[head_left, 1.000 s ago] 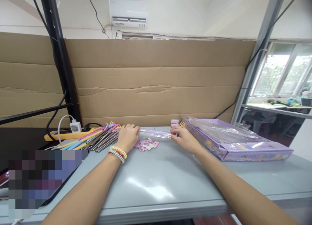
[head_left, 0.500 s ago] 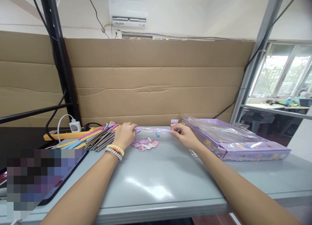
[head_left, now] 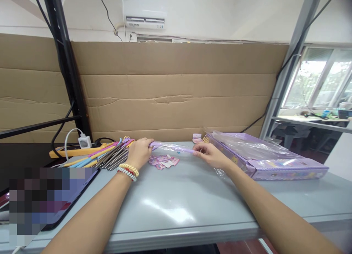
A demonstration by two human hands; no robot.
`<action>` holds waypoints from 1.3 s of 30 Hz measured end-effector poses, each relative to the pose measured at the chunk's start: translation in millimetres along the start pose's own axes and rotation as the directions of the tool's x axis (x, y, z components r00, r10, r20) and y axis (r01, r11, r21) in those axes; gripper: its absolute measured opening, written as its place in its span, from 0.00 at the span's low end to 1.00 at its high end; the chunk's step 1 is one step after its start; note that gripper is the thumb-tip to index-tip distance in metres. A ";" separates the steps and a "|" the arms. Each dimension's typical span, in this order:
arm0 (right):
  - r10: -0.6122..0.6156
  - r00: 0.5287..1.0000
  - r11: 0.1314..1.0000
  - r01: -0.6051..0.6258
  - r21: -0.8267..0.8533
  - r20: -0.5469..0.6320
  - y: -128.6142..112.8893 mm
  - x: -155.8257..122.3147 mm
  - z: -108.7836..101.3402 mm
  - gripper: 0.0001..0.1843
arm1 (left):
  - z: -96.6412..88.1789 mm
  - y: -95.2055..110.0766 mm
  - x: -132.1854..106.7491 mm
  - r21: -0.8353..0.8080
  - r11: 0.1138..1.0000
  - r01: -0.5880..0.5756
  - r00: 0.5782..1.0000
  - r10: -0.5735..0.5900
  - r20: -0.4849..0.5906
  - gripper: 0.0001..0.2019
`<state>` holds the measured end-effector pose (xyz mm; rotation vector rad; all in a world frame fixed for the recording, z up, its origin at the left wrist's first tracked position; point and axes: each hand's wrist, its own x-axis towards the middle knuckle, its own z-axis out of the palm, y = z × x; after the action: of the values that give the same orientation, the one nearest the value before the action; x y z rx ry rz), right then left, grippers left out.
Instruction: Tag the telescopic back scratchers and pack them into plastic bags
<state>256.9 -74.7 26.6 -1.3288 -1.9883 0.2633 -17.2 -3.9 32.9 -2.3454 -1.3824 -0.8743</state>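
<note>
Pinching slim lilac rod (head_left: 188, 150) against clear plastic film (head_left: 171, 147) with left hand (head_left: 140, 152) and right hand (head_left: 211, 155); risking tearing by overpulling.

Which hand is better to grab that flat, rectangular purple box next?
Probably the right hand: it's beside the box, while the left hand is farther, near the thin silvery rods. Both hold the slim purple stick, though.

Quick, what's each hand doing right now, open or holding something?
Left hand: closed on one end of the purple stick.
Right hand: pinching its other end.
</note>
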 end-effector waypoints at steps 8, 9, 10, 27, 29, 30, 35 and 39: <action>-0.045 0.999 0.985 0.048 -0.168 0.022 -4.9 1.0 6.7 0.11 | -1.0 9.8 -1.8 -0.024 0.999 0.031 0.998 -0.029 0.050 0.17; -0.038 0.999 0.985 0.042 -0.169 0.029 -4.5 1.1 7.0 0.11 | -1.0 10.5 -1.6 -0.027 0.999 0.031 0.998 -0.029 0.057 0.17; -0.032 0.999 0.986 0.037 -0.164 0.038 -4.4 1.1 7.0 0.12 | -1.1 10.5 -1.3 -0.032 0.999 0.033 0.997 -0.031 0.065 0.16; 0.032 0.992 0.975 -0.005 -0.223 0.118 -8.3 0.9 6.5 0.13 | -2.1 2.3 2.3 -0.051 0.998 0.024 0.989 -0.016 0.150 0.13; 0.044 0.995 0.978 -0.024 -0.208 0.088 -9.6 1.1 4.8 0.14 | -2.4 2.0 2.7 -0.064 0.998 0.026 0.988 -0.016 0.156 0.13; 0.047 0.996 0.978 -0.031 -0.204 0.072 -10.0 1.2 4.0 0.15 | -2.7 2.0 2.8 -0.067 0.997 0.026 0.987 -0.015 0.159 0.13; 0.035 0.999 0.968 -0.030 -0.251 0.013 -9.0 1.1 1.5 0.19 | -5.0 2.8 2.4 -0.048 0.999 0.000 0.982 0.009 0.189 0.12; 0.046 0.999 0.954 -0.049 -0.296 -0.017 -7.3 0.8 1.2 0.23 | -5.9 3.0 2.1 -0.037 0.999 -0.031 0.977 0.038 0.209 0.11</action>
<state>250.7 -77.0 30.0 -1.5622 -2.0471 -0.0230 -16.0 -7.0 39.0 -2.5405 -1.4092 -0.6598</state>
